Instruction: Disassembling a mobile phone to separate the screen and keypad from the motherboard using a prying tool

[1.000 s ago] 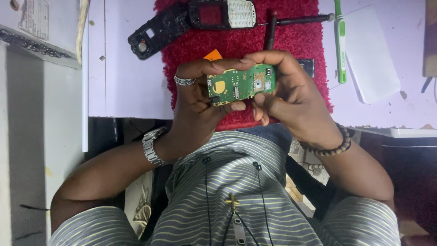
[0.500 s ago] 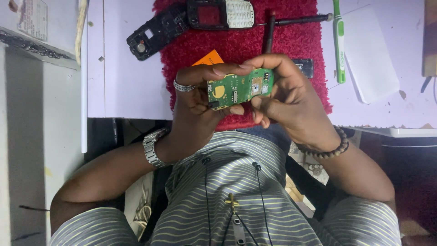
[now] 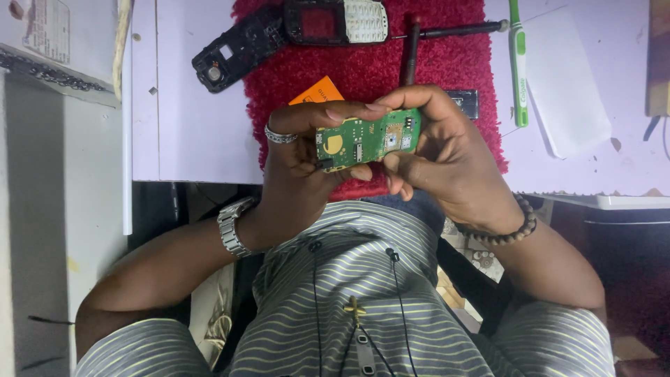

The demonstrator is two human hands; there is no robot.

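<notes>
On the far left of the desk (image 3: pixel 188 139) lies a black phone back cover (image 3: pixel 237 49), partly on the bare lilac surface and partly on the red shaggy mat (image 3: pixel 363 70). Beside it on the mat sits the phone's front housing with its keypad (image 3: pixel 336 21). My left hand (image 3: pixel 300 164), a ring on one finger, is closed on the left end of a green circuit board (image 3: pixel 366 138), held just above the mat's near edge, in front of my chest. My right hand (image 3: pixel 447 157) clasps the board's right end, fingers curled over its top. An orange card (image 3: pixel 317 91) peeks out behind my left fingers. Farther right, a green-and-white toothbrush (image 3: pixel 518 66) rests beside a white sheet (image 3: pixel 569 98).
</notes>
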